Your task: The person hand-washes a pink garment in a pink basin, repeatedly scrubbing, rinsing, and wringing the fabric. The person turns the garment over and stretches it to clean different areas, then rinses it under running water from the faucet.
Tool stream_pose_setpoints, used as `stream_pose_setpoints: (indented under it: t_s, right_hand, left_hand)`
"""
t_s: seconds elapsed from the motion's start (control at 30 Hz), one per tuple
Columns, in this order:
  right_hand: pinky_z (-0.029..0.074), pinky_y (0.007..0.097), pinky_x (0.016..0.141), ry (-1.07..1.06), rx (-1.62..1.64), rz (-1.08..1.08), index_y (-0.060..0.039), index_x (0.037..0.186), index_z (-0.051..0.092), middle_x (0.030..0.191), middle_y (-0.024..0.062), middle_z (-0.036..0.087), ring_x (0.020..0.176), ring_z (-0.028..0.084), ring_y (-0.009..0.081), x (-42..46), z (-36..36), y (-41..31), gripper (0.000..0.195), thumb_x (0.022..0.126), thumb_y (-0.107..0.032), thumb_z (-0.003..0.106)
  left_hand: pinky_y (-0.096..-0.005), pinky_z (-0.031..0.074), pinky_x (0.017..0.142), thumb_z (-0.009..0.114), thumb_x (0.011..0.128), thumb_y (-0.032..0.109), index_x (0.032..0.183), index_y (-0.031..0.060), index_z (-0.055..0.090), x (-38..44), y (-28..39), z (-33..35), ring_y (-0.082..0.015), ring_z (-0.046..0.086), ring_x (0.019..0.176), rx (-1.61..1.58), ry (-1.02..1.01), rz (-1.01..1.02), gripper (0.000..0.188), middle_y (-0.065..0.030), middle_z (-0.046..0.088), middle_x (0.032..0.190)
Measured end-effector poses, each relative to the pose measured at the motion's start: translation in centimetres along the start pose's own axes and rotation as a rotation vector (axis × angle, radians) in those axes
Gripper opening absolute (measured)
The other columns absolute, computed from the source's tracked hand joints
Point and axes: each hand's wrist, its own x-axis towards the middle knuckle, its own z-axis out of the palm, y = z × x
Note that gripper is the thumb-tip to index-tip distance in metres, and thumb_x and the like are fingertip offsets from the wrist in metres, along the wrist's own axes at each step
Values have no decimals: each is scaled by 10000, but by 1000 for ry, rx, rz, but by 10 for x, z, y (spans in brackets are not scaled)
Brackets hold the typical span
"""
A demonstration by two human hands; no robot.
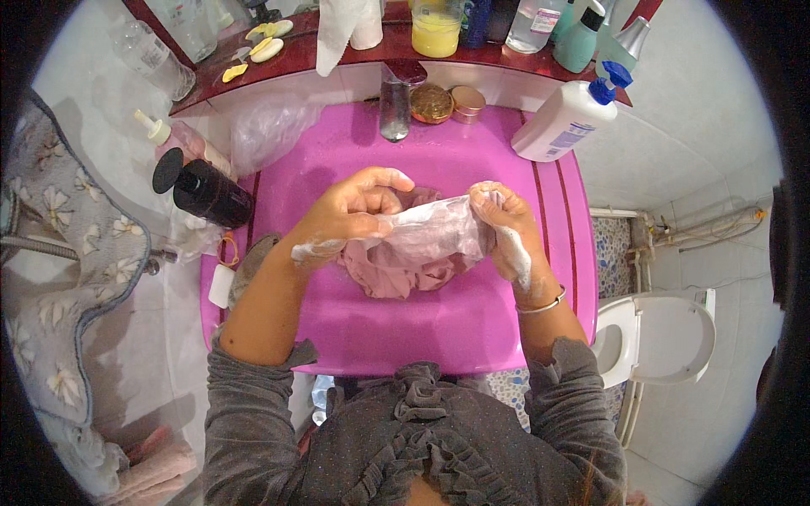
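Observation:
Between my two hands a wet pale pink cloth [436, 231] is stretched out above the basin of a pink sink [405, 335]. My left hand [364, 209] pinches one end of it between thumb and fingers. At the other end my right hand [506, 224] grips the cloth in closed fingers. White suds cling to both wrists and to the cloth's upper edge. Below, more pink fabric [386, 278] lies bunched in the basin; whether it is the same piece cannot be told. The chrome faucet [395, 104] stands beyond my hands, with no water seen running.
A white pump bottle [563, 120] stands at the sink's back right corner, a black pump bottle [212, 193] at its left. Two round containers [431, 103] sit beside the faucet. A red shelf [285, 60] holding bottles runs behind. A toilet [658, 338] is to the right.

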Motion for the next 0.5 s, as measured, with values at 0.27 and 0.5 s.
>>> stream_pose_setpoints:
  t_s: [0.27,0.5]
  right_hand:
    - [416,214,626,-28,91,-112,-31,891,517,763,1,522,682,500,82,-9,7,-3,114,821,-122,516]
    - [415,219,620,-2,200,-112,-51,879,497,757,-2,500,680,491,87,-14,10,2,109,833,-149,495]
  left_hand:
    - [-242,391,680,539,805,167,812,11,561,-3,-20,-18,-94,488,756,394,13,-10,158,-23,542,799]
    - [-282,400,711,455,856,232,881,19,514,-8,-39,-14,-163,526,761,37,169,110,222,-43,543,789]
